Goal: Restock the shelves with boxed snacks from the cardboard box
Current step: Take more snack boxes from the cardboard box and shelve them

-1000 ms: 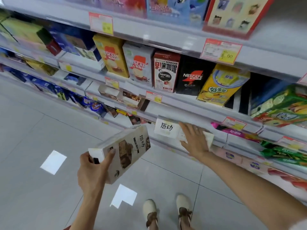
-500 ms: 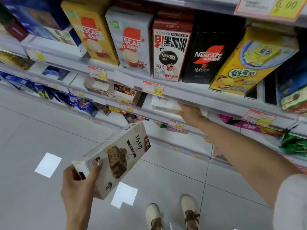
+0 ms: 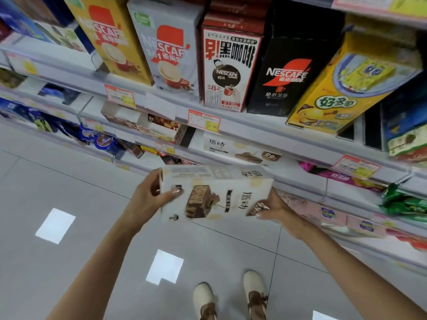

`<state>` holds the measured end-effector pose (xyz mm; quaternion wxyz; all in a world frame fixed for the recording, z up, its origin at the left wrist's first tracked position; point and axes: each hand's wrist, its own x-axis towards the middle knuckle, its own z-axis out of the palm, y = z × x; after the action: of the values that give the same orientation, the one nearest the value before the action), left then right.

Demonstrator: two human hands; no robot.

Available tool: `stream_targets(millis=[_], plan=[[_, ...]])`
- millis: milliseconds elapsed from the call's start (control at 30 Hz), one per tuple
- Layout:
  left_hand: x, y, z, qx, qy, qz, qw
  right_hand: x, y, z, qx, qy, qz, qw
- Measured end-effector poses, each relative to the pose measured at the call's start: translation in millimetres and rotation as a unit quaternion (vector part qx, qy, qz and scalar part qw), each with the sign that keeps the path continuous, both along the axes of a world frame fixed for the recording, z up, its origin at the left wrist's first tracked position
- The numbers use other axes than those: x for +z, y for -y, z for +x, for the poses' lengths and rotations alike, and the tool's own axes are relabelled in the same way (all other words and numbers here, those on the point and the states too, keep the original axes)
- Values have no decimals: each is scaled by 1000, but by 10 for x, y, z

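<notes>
A white snack box [image 3: 215,192] with a chocolate wafer picture is held level in front of the shelving, just below the second shelf. My left hand [image 3: 152,199] grips its left end, thumb on the front face. My right hand [image 3: 272,210] holds its right end from underneath. A matching white box [image 3: 233,147] lies flat on the shelf [image 3: 288,155] right behind and above the held one. The cardboard box is not in view.
Tall Nescafe coffee boxes [image 3: 231,65] and a yellow SpongeBob box [image 3: 353,82] stand on the shelf above. Brown snack boxes [image 3: 147,123] lie left of the white one. Pink and green packs fill lower shelves at right. My feet [image 3: 228,296] stand on grey floor tiles.
My right hand left the box it placed on the shelf and came down to take the right end of the box my left hand raised and turned level.
</notes>
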<state>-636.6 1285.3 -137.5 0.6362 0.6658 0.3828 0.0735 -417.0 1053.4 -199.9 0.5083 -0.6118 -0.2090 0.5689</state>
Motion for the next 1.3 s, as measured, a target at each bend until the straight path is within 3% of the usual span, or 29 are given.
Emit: stream_targets(millis=[100,267,433,600,833,1000,1300], plan=[[-156,-67,369,-89,23,-34,995,-95,183,88,-89,21,-30,995],[-610,-313,836,-198,-21,54,978,-348,128,312,-234,160,-65,957],[-886,-413,1189,-183,-22,107,977,-567,-93,406,-253,202,-31,946],[-1007,-526,1365,-185,-57,65,979,-723,-218,479,-241,226,-38,943],[-1146,-663,1509,-119,-69,119,983,-845,-338,744,-207,377,-111,896],[-1269,-779,1719,-96,-64,179,977,-855,-533,934,-231,383,-79,891],[-1511,-855,1836,-104,-97,185,972,-876,-624,820,-255,388,-56,884]])
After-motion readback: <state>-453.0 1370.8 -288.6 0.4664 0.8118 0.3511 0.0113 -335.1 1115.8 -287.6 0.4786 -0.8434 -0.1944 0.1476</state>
